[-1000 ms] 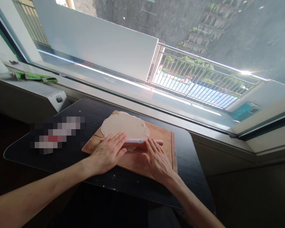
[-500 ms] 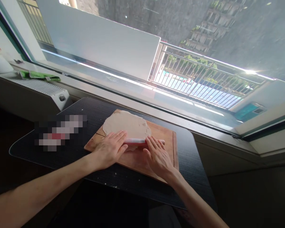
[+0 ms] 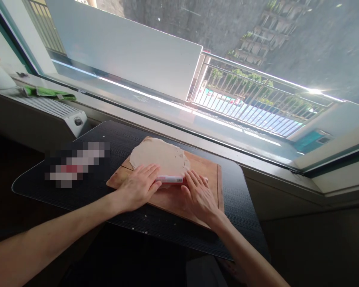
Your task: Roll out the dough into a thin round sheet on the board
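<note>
Daylight from the wide window (image 3: 257, 48) falls across a black table (image 3: 113, 137), where a wooden board (image 3: 205, 171) lies at a slant with a flat sheet of dough (image 3: 158, 157) on its far half. A pink and white roller (image 3: 169, 179) lies at the dough's near edge, and we have both hands on it: our left hand (image 3: 137, 190) covers one end, our right hand (image 3: 199, 196) the other. Neither grip is closed; palms and stretched fingers press flat on top of the roller rather than wrapping it. That, we judge, is the weak point: under uneven pressure the roller could skew or slip from beneath one palm. The dough's rim is ragged and reaches the board's far corner, so a hard push could tear it or drive it over the edge. We cannot make out flour on the board, so sticking is possible too, and the board itself could slide.
</note>
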A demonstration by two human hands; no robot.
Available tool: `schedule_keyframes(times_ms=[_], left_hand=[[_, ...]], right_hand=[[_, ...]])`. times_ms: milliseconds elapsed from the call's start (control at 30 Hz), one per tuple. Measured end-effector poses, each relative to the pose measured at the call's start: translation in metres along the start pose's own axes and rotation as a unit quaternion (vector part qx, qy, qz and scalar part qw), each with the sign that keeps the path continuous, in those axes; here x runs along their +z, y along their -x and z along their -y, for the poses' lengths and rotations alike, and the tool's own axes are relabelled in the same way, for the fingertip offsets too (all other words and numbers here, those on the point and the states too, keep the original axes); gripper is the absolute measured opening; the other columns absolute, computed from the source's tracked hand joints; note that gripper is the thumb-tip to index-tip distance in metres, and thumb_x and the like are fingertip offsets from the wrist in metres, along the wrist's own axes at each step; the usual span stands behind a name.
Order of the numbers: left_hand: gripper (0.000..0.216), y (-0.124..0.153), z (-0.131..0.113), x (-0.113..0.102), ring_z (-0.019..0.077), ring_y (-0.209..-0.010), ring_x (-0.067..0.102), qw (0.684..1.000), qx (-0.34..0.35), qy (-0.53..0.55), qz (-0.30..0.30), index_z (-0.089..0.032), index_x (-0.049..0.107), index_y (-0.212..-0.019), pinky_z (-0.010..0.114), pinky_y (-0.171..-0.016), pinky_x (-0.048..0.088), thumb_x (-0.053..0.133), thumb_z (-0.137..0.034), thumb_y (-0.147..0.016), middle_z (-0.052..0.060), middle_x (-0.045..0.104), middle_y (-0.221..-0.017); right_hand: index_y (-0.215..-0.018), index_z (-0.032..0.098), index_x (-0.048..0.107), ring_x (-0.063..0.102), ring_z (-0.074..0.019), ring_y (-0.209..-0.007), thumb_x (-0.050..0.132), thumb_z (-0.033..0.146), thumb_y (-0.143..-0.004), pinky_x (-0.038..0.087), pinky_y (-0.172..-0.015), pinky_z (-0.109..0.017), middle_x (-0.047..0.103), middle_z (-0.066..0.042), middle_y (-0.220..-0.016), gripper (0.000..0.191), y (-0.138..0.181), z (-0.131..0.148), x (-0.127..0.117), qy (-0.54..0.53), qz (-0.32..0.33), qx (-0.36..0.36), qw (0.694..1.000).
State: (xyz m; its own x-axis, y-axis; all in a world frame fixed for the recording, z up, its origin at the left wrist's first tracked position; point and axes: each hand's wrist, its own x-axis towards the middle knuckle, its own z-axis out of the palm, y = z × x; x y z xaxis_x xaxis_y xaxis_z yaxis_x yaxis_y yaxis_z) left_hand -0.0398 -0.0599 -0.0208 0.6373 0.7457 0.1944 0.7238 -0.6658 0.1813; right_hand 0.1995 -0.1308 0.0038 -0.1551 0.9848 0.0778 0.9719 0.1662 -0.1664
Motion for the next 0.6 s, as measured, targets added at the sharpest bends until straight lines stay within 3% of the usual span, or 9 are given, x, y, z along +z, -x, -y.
schedule_keyframes(times_ms=[100, 167, 267, 333, 433, 533, 600], left_hand=[[0.056, 0.021, -0.004, 0.002, 0.0224, -0.146, 0.036, 0.999, 0.031, 0.002, -0.008, -0.018, 0.043, -0.15, 0.043, -0.122, 0.024, 0.029, -0.041, -0.1, 0.009, 0.042, -0.156], [0.057, -0.002, 0.0, -0.002, 0.0237, -0.146, 0.036, 1.0, -0.002, -0.014, 0.017, -0.015, 0.045, -0.148, 0.045, -0.122, 0.023, 0.029, -0.041, -0.1, 0.012, 0.043, -0.155], [0.056, -0.061, 0.011, -0.011, 0.0283, -0.148, 0.031, 0.993, -0.09, -0.042, 0.07, -0.01, 0.046, -0.147, 0.05, -0.122, 0.021, 0.032, -0.037, -0.1, 0.015, 0.04, -0.156], [0.057, -0.081, 0.015, -0.015, 0.0305, -0.148, 0.03, 0.988, -0.12, -0.041, 0.092, -0.006, 0.044, -0.147, 0.052, -0.121, 0.023, 0.033, -0.037, -0.099, 0.018, 0.038, -0.157], [0.059, -0.056, 0.011, -0.01, 0.0306, -0.147, 0.032, 0.993, -0.076, -0.04, 0.083, -0.006, 0.045, -0.146, 0.052, -0.12, 0.025, 0.029, -0.039, -0.1, 0.018, 0.04, -0.156], [0.058, -0.008, 0.002, 0.0, 0.0256, -0.146, 0.036, 0.999, 0.006, -0.027, 0.017, -0.013, 0.046, -0.147, 0.046, -0.122, 0.023, 0.028, -0.044, -0.101, 0.013, 0.046, -0.153], [0.059, 0.001, -0.001, 0.001, 0.0255, -0.146, 0.035, 0.999, 0.017, -0.03, -0.001, -0.014, 0.044, -0.149, 0.047, -0.122, 0.021, 0.029, -0.045, -0.101, 0.013, 0.044, -0.154]], right_hand=[[-0.152, 0.01, 0.038, 0.026, -0.026, -0.15, 0.032, 0.043, -0.103, 0.023, -0.121, -0.046, 0.037, -0.015, -0.158, 0.059, 0.027, 0.0, 0.0, 0.003, 0.016, -0.032, 0.999], [-0.152, 0.01, 0.037, 0.025, -0.027, -0.15, 0.033, 0.043, -0.103, 0.022, -0.121, -0.047, 0.035, -0.016, -0.158, 0.059, 0.008, 0.0, 0.0, 0.01, 0.027, -0.002, 1.0], [-0.152, 0.005, 0.036, 0.022, -0.0281, -0.151, 0.033, 0.041, -0.104, 0.021, -0.122, -0.045, 0.03, -0.017, -0.16, 0.06, -0.046, 0.003, -0.002, 0.018, 0.026, 0.066, 0.997], [-0.152, 0.006, 0.036, 0.022, -0.0287, -0.151, 0.031, 0.039, -0.104, 0.023, -0.121, -0.045, 0.031, -0.016, -0.16, 0.058, -0.066, 0.004, -0.002, 0.013, 0.019, 0.088, 0.996], [-0.151, 0.008, 0.038, 0.024, -0.0282, -0.15, 0.032, 0.041, -0.103, 0.024, -0.12, -0.046, 0.035, -0.015, -0.159, 0.058, -0.041, 0.005, 0.001, 0.007, 0.009, 0.062, 0.998], [-0.153, 0.01, 0.037, 0.025, -0.0267, -0.15, 0.034, 0.045, -0.102, 0.022, -0.121, -0.047, 0.034, -0.015, -0.159, 0.061, 0.008, 0.002, 0.006, 0.013, -0.005, -0.007, 1.0], [-0.153, 0.01, 0.036, 0.025, -0.0264, -0.15, 0.035, 0.046, -0.102, 0.021, -0.121, -0.046, 0.035, -0.016, -0.159, 0.063, 0.018, 0.001, 0.008, 0.016, -0.002, -0.023, 1.0]])
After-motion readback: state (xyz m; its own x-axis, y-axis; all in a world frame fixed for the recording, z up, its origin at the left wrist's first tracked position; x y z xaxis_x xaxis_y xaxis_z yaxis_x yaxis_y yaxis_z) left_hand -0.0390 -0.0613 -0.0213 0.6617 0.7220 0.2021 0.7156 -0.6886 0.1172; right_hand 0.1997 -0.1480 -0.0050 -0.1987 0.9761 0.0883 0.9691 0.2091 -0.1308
